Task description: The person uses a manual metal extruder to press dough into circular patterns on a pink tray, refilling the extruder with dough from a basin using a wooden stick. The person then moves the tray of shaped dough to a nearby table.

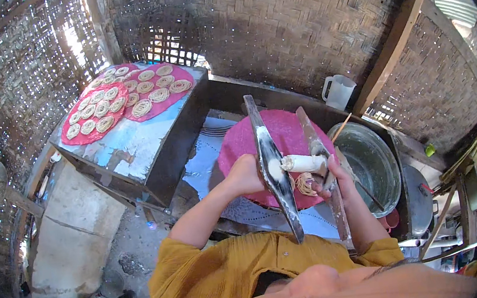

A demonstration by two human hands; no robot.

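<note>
My left hand [246, 173] grips the left wooden bar [272, 168] of a two-handled press. My right hand [334, 178] holds the right wooden bar [318, 157]. Between the bars sits a white cylinder [303, 163] smeared with dough. Thin noodle strands coil into a small round nest [305, 184] under it, on a round pink plate [284, 134]. My yellow sleeves come in from below.
Two pink plates [164, 101] with several coiled noodle nests lie on a blue-topped table [130, 141] at the left. A metal basin [371, 159] with a stick stands at the right, a white jug [338, 90] behind it. Woven bamboo walls surround the spot.
</note>
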